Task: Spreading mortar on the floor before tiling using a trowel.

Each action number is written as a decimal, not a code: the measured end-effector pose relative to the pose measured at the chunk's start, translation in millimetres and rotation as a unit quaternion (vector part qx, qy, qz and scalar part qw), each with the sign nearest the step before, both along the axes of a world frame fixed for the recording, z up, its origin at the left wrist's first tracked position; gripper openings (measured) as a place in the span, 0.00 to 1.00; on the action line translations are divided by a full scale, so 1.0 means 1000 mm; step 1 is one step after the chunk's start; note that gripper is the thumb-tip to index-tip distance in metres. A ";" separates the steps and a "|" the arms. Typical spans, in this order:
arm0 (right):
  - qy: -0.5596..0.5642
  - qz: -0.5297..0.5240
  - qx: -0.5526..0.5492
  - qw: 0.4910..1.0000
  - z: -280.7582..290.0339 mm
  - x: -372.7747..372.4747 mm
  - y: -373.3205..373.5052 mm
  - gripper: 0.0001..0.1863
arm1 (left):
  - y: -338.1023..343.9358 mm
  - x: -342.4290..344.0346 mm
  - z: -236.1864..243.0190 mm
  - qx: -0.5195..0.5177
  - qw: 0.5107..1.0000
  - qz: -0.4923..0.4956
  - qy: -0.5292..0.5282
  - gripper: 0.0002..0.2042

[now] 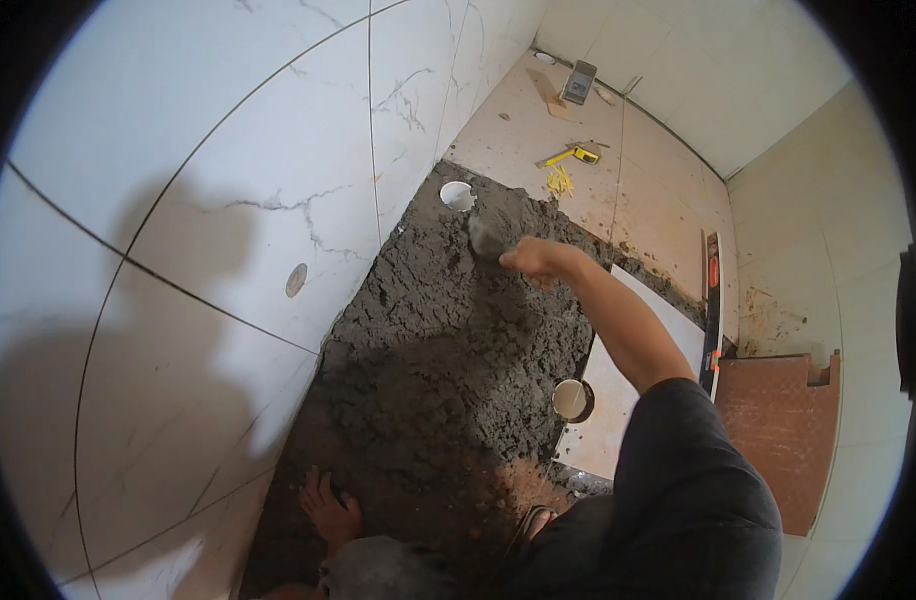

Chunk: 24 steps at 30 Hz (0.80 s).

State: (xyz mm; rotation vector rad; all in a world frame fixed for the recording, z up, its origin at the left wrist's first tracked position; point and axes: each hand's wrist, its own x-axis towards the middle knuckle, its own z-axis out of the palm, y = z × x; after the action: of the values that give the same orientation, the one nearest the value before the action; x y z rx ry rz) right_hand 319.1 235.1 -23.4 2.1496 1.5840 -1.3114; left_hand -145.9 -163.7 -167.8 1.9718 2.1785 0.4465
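My right hand [540, 260] reaches far forward, its fingers closed round what looks like the handle of a trowel. The trowel's grey, mortar-smeared blade [486, 238] lies against the rough dark mortar bed [408, 330], just nearer than a round white pipe opening [457, 196]. Most of the handle is hidden by the hand. At the lower left, my left hand [330, 510] is propped on the mortar in shadow with its fingers spread. It holds nothing.
White marbled wall tiles [308, 250] border the mortar on the left. A pale floor tile [603, 430] lies right, beside a second pipe opening [570, 400] and a spirit level [714, 300]. Farther off are a yellow tape measure [585, 154], yellow wedges [560, 182] and a reddish-brown tile [778, 420].
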 end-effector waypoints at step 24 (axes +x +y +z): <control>0.235 -0.249 0.036 0.939 -0.021 -0.159 -0.041 0.26 | 0.006 -0.003 0.003 0.012 1.000 -0.001 -0.028 0.29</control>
State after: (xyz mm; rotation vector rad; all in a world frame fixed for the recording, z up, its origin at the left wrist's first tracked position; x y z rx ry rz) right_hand 160.1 194.3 -44.6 2.5250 1.2652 -2.0801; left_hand -149.3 -157.3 -164.5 1.9487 2.1483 0.5223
